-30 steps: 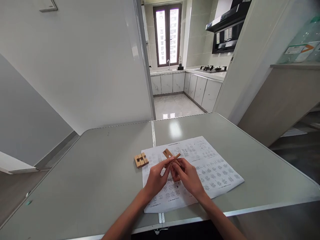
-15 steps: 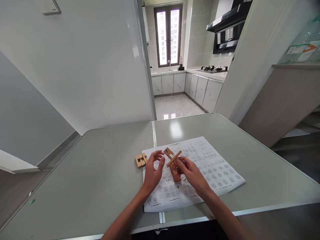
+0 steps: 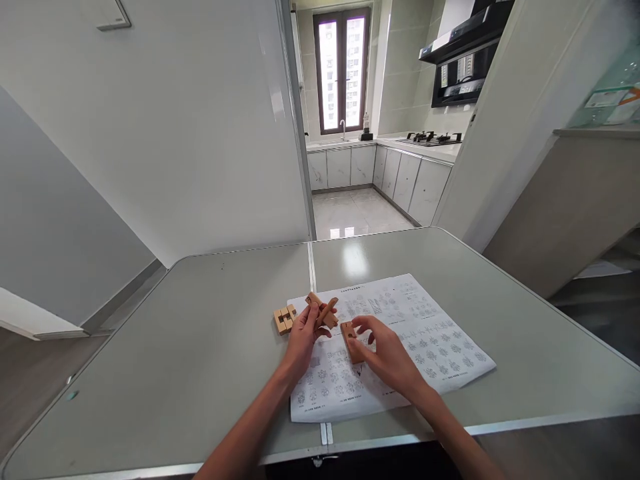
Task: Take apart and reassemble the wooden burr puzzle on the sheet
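Note:
My left hand (image 3: 302,339) is closed on crossed wooden puzzle pieces (image 3: 325,313), a slim stick lying across a notched bar. They are held just above a printed sheet (image 3: 450,357). My right hand (image 3: 387,350) has its thumb and index finger apart, at the right side of another notched wooden block (image 3: 351,350) on the sheet. Its fingertips overlap the block's upper part; whether they touch it I cannot tell. Left of my left hand, a small group of light wooden pieces (image 3: 284,320) sits at the sheet's left edge.
The sheet, covered in small line diagrams, lies on a grey-green folding table (image 3: 225,373) with a metal seam (image 3: 311,263) down its middle. A wall (image 3: 200,133) stands behind it at left. Beyond the doorway are kitchen cabinets (image 3: 340,167) and a gas stove (image 3: 433,138).
The crossed pieces have passed from my right hand to my left and moved left. My right hand has come down beside the block on the sheet. The camera view has shifted slightly.

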`<action>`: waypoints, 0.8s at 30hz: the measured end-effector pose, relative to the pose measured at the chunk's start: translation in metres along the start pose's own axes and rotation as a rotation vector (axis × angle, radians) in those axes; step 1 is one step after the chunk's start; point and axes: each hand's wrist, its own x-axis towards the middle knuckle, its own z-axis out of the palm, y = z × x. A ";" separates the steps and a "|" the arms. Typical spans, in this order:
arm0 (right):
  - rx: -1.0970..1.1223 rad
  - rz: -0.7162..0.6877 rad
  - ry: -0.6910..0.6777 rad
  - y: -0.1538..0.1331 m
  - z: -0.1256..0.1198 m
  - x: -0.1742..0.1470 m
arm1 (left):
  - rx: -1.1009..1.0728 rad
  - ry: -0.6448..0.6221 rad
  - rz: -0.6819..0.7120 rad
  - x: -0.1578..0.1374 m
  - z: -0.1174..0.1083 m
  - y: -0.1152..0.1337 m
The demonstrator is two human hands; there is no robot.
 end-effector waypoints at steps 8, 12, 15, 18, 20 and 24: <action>-0.240 -0.097 -0.361 0.032 -0.013 0.008 | 0.014 -0.034 -0.026 0.000 -0.002 -0.002; -0.263 -0.123 -0.309 0.025 -0.016 0.012 | 0.112 -0.045 -0.015 -0.001 -0.001 -0.001; -0.253 -0.096 -0.158 0.017 -0.019 0.011 | 0.247 -0.014 0.037 -0.002 0.000 -0.003; -0.097 -0.010 0.030 0.011 -0.022 0.008 | 0.392 -0.022 0.126 -0.003 0.001 -0.006; 0.092 0.068 0.114 0.007 -0.022 0.006 | 0.457 -0.054 0.180 -0.005 0.001 -0.007; 0.416 0.213 0.183 -0.003 -0.009 0.002 | 0.530 -0.078 0.258 -0.008 0.002 -0.007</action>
